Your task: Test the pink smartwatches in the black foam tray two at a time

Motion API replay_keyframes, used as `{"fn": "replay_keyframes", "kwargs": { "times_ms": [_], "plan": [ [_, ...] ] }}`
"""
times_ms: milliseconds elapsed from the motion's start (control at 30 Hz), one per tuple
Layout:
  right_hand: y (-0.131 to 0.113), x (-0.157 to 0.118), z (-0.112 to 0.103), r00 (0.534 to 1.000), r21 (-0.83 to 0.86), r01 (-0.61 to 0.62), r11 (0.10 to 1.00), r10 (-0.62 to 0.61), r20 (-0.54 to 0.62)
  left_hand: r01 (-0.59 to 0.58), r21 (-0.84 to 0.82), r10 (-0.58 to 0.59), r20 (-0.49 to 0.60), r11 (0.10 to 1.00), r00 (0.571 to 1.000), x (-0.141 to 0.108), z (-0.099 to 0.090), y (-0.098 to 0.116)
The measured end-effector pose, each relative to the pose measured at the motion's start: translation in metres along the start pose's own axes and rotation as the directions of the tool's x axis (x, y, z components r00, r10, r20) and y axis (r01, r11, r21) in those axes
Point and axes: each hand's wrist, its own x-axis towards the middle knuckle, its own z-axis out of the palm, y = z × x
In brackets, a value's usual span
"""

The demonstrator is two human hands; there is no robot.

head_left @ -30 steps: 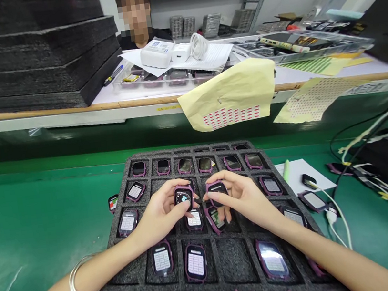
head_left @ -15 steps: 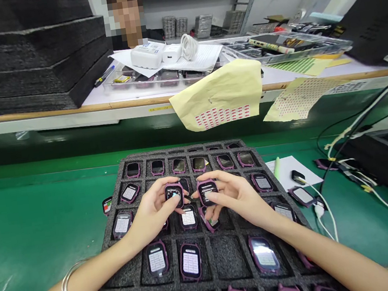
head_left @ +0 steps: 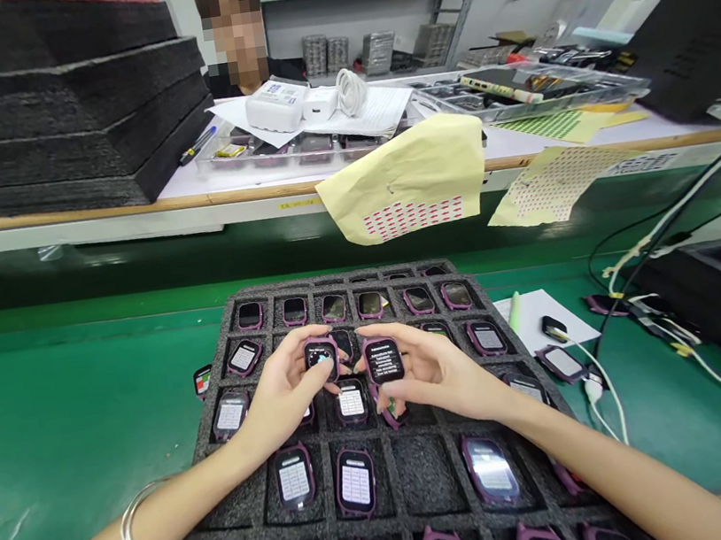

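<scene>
My left hand (head_left: 298,375) grips a purple watch body (head_left: 321,358) with a lit round dial, its thumb on the lower part of the screen. Beside it, my right hand (head_left: 422,363) holds another purple watch body (head_left: 383,361) by its edges; lines of white text show on its dark screen. Both hands are above a grey foam tray (head_left: 387,432) with square pockets. Most pockets hold purple watches, many lit with a white grid, such as one watch (head_left: 355,483) in the middle. One pocket (head_left: 428,475) right of it holds nothing.
Loose watches, including one (head_left: 560,363), and white cables (head_left: 611,387) lie right of the tray. Another watch (head_left: 203,381) is at its left edge. Black foam blocks (head_left: 45,126) and yellow sheets (head_left: 411,178) are on the shelf. A person (head_left: 239,32) is behind it.
My right thumb has moved down off the screen of the right watch, and more text shows there. The left watch is still in my left hand, slightly shifted.
</scene>
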Motion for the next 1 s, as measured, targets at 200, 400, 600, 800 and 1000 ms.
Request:
{"fn": "replay_keyframes", "kwargs": {
  "times_ms": [200,400,600,800,1000],
  "plan": [
    [0.002,0.003,0.000,0.994,-0.012,0.017,1.000,-0.019,-0.110,-0.002,0.000,0.002,0.009,1.000,1.000,-0.001,0.001,0.001],
    [0.001,0.001,0.000,0.999,-0.020,0.002,1.000,-0.003,-0.034,0.006,-0.008,-0.006,0.023,1.000,1.000,-0.002,0.001,0.001],
    [0.001,0.003,-0.020,0.993,-0.475,-0.040,0.879,-0.020,-0.120,-0.038,0.019,0.039,-0.087,0.999,0.995,-0.001,0.002,0.002],
    [-0.001,0.012,-0.055,0.986,-0.946,0.064,0.317,-0.169,0.010,-0.073,0.084,0.081,-0.093,0.994,0.992,-0.002,0.001,0.004],
    [-0.005,0.036,-0.024,0.980,-0.957,0.156,0.246,-0.155,0.120,-0.119,0.229,0.129,-0.032,0.966,0.991,-0.003,-0.001,0.001]
  ]
}}
